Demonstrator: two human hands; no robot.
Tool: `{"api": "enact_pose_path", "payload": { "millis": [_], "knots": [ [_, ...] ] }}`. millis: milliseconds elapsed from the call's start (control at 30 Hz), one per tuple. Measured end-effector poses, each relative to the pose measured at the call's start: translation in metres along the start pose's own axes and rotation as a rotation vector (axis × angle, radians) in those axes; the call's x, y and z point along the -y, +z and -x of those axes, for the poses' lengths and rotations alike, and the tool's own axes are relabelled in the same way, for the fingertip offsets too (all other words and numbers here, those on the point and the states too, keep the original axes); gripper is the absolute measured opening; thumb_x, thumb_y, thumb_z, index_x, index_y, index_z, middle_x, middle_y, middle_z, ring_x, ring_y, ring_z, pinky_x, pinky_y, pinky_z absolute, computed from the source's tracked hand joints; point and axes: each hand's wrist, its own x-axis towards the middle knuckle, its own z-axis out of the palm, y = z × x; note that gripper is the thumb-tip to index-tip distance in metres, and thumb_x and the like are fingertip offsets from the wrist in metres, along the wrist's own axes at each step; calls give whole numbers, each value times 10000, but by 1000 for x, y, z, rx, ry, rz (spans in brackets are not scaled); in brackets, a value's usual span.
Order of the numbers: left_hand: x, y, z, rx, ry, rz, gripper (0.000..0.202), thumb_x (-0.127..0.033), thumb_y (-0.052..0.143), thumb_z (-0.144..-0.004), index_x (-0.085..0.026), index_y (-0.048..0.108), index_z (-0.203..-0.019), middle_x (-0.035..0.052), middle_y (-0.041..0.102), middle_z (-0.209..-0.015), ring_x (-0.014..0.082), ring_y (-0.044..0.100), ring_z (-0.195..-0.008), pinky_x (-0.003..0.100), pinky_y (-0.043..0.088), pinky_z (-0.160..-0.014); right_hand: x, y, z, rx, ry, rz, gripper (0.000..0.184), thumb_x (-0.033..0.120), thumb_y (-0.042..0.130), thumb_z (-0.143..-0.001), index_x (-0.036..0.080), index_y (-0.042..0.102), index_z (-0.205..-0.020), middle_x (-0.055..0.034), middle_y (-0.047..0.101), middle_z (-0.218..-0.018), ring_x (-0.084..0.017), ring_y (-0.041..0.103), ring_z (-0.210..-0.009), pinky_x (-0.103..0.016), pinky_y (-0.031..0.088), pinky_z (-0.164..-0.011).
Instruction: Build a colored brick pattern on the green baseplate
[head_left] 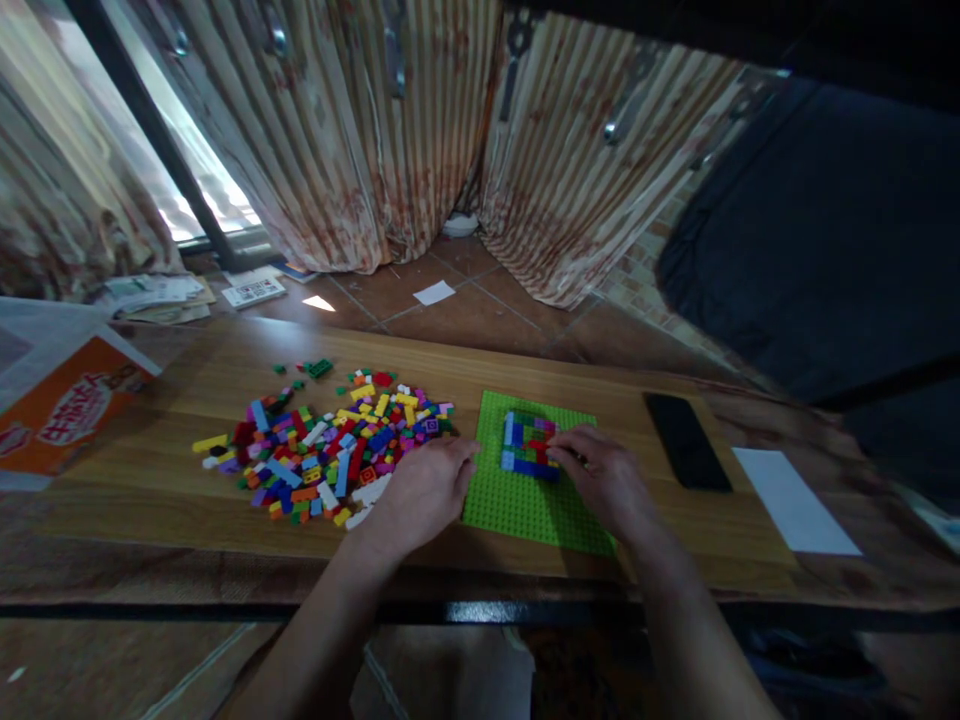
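Observation:
A bright green studded baseplate (pixel 495 510) lies on the wooden board. Fixed on it is a low build of toy bricks (pixel 531 467), with light blue, dark blue, red, green and purple pieces. My right hand (pixel 604 475) reaches in from the right, thumb and fingertips pinched on a small brick at the build's right side; its colour is mostly hidden. Curled at the baseplate's left edge, my left hand (pixel 431 485) has its fingers closed against that edge. Left of it spreads a pile of loose toy bricks (pixel 337 450) in many colours.
A black phone (pixel 686 440) and a white sheet of paper (pixel 795 500) lie to the right. An orange and white bag (pixel 71 405) rests at the far left. Beyond the wooden board (pixel 420 350) are tiled floor, papers and striped curtains (pixel 330 150).

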Motion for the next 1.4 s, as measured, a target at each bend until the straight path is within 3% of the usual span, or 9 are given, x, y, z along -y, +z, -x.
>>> {"api": "enact_pose_path", "payload": {
  "millis": [167,633,1033,1400],
  "knots": [
    [-8,17,-5,5,55,15,252,-168,418,-920,-188,591,-1102,62,669,-1006,193,644,-937,313,506,-829,-4,12,-4,43,-78,60,197,271,533,-918,216,694,-816,-55,658,-860,-203,611,-862,-343,491,-789],
    [-15,31,-10,34,67,17,341,-173,432,-911,-190,535,-1235,91,652,-1117,220,643,-1007,364,511,-909,-3,10,-5,44,-2,266,213,253,516,-911,233,679,-776,-52,649,-878,-209,591,-870,-340,466,-780],
    [-31,43,-16,105,45,-197,551,-161,415,-900,-164,336,-1446,134,584,-1200,234,641,-999,343,527,-836,1,9,-5,43,-2,305,211,251,492,-925,227,650,-787,-50,621,-858,-209,569,-841,-340,457,-767],
    [-40,53,-21,99,-4,-334,583,-152,397,-903,-180,292,-1475,132,585,-1125,203,646,-913,298,521,-763,-13,3,2,0,67,98,106,225,606,-828,222,676,-908,-39,647,-887,-194,614,-827,-346,497,-764]
  ]
}}
